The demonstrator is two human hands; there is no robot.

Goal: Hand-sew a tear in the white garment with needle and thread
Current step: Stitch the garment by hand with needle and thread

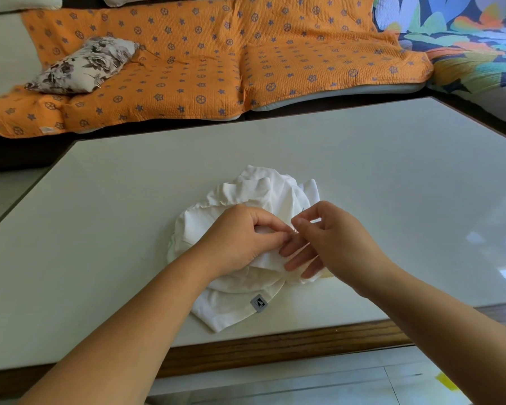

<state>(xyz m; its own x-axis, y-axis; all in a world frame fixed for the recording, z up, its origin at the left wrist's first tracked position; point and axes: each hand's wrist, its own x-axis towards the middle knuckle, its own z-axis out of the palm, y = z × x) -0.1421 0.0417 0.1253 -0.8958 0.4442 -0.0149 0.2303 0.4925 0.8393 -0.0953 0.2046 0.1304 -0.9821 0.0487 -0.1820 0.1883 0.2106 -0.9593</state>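
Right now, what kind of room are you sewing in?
Probably a home living room: a sofa under an orange patterned cover, a floral cushion, and a low white table holding the white garment.

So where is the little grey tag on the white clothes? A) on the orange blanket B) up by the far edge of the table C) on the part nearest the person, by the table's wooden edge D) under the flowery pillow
C: the grey tag sits on the near fold of the white garment, below both hands and close to the table's wooden front edge.
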